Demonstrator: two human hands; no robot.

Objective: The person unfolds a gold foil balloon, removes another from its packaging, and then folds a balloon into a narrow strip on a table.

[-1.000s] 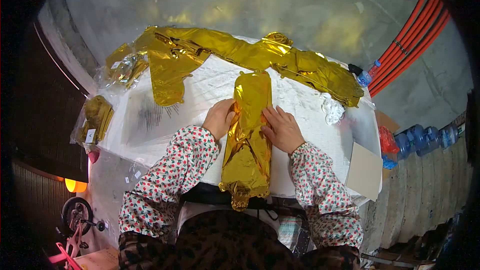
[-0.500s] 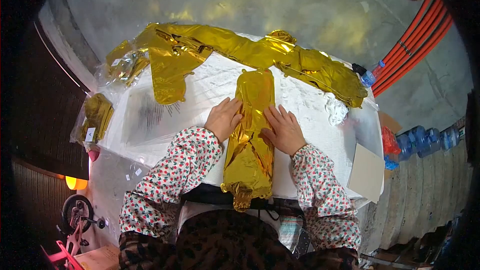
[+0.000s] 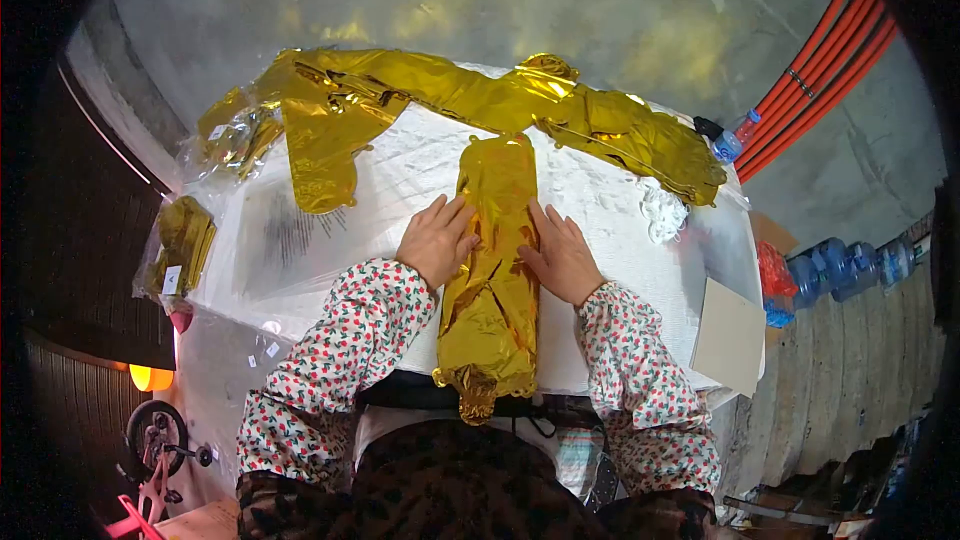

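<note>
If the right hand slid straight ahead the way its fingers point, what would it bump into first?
The right hand lies flat on the long gold foil balloon, fingers pointing up-left. Sliding on, it would probably cross more of that balloon first, then the crumpled gold foil pile beyond.

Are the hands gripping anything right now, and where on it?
Nothing gripped: the left hand and right hand lie flat, palms down, on the two long edges of the gold foil balloon, around its middle.

We see a shiny gold foil balloon, white sleeves patterned with small red flowers, a white table cover, orange-red pipes, and blue water bottles.
</note>
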